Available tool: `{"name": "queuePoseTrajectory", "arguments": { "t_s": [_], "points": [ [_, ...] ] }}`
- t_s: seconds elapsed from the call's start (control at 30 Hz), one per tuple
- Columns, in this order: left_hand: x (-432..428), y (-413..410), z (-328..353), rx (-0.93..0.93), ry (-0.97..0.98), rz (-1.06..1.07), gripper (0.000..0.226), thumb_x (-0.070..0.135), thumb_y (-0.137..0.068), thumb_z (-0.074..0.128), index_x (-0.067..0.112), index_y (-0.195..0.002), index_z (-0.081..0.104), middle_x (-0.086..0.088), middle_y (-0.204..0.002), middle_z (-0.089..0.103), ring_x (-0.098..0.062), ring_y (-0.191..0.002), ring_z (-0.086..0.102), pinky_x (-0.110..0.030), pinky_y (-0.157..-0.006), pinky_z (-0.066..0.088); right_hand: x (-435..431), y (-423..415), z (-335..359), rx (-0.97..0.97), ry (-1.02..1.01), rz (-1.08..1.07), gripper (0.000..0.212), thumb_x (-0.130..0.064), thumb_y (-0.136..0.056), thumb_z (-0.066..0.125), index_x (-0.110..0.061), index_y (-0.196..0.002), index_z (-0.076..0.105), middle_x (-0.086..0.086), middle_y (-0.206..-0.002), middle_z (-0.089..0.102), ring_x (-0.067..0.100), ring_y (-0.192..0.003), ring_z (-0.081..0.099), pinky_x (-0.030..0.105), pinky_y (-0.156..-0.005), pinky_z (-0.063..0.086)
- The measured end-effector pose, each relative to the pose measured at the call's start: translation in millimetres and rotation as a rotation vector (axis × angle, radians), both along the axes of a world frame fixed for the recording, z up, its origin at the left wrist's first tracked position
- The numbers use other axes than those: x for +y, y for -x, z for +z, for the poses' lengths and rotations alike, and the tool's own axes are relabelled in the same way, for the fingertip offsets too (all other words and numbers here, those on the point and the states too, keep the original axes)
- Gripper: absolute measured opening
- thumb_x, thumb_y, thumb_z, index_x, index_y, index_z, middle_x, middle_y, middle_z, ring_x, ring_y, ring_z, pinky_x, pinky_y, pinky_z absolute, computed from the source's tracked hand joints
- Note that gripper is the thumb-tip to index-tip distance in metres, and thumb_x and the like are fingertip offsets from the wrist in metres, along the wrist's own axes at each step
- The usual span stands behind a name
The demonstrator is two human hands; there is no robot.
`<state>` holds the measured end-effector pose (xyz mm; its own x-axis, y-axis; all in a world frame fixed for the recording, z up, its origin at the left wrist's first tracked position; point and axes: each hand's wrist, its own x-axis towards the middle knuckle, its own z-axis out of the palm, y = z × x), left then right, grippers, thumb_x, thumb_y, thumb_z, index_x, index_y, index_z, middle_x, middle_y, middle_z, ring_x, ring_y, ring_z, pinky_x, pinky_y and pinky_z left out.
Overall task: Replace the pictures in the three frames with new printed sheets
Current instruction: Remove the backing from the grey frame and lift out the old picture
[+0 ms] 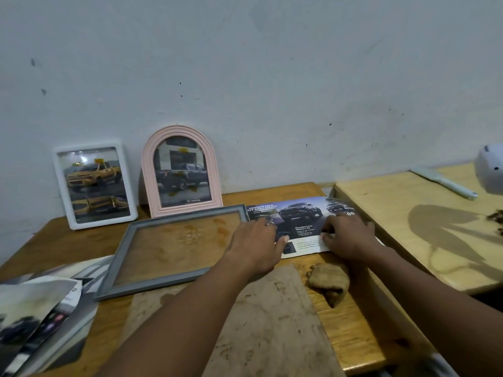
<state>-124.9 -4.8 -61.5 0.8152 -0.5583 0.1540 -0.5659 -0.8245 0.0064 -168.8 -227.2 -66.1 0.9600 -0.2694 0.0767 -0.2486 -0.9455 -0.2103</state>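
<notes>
Left hand [255, 240] flat, fingers straight, on the left part of a printed sheet [299, 213] lying on the wooden tabletop [68, 240]. Right hand [349, 235] on its right part, fingers bent, pinching or pressing unclear. Just left of the sheet, a grey frame [152, 285] lying flat, wood visible through it. Behind, a white frame [94, 186] and a pink arched frame [181, 170] upright against the wall, each with a truck picture.

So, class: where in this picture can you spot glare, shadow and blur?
Head view: glare spots the glass of the white frame. Head view: a spiky shadow lies across the pale table. Head view: the loose sheets at lower left are blurred, while the heading on the printed sheet is readable.
</notes>
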Motion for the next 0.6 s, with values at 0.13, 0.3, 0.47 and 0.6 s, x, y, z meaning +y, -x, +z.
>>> {"name": "queuePoseTrajectory", "arguments": {
  "t_s": [0.13,0.3,0.47,0.6],
  "points": [
    [20,10,13,0.001,0.085,-0.003,0.045,0.053,-0.103,0.038,0.022,-0.128,0.06,-0.006,-0.123,0.06,-0.027,-0.112,0.057,-0.042,-0.092,0.043,20,-4,20,-0.049,-0.017,0.023,0.033,-0.047,-0.093,0.058,-0.03,-0.121,0.06,0.001,-0.134,0.055,0.027,-0.127,0.048,0.054,-0.106,0.034],
    [76,19,40,-0.026,0.127,0.086,0.045,0.053,-0.102,0.043,0.021,-0.128,0.059,-0.006,-0.127,0.059,-0.027,-0.115,0.057,-0.043,-0.094,0.046,88,-27,53,-0.122,-0.148,0.236,0.034,-0.041,-0.09,0.063,-0.025,-0.12,0.062,0.003,-0.127,0.063,0.026,-0.117,0.057,0.046,-0.098,0.047],
    [174,26,52,-0.064,0.153,0.263,0.043,0.05,-0.1,0.046,0.022,-0.131,0.057,-0.004,-0.129,0.057,-0.025,-0.116,0.057,-0.043,-0.092,0.049,206,-40,66,-0.156,-0.234,0.458,0.026,-0.031,-0.091,0.063,-0.025,-0.115,0.063,0.001,-0.112,0.067,0.022,-0.102,0.061,0.04,-0.09,0.052],
    [263,45,46,-0.046,0.254,0.434,0.039,0.044,-0.1,0.052,0.021,-0.131,0.06,-0.004,-0.129,0.061,-0.024,-0.113,0.059,-0.038,-0.092,0.049,304,-39,55,-0.092,-0.286,0.64,0.029,-0.03,-0.091,0.064,-0.025,-0.119,0.06,-0.003,-0.115,0.063,0.017,-0.105,0.059,0.038,-0.091,0.052]
  ]
}}
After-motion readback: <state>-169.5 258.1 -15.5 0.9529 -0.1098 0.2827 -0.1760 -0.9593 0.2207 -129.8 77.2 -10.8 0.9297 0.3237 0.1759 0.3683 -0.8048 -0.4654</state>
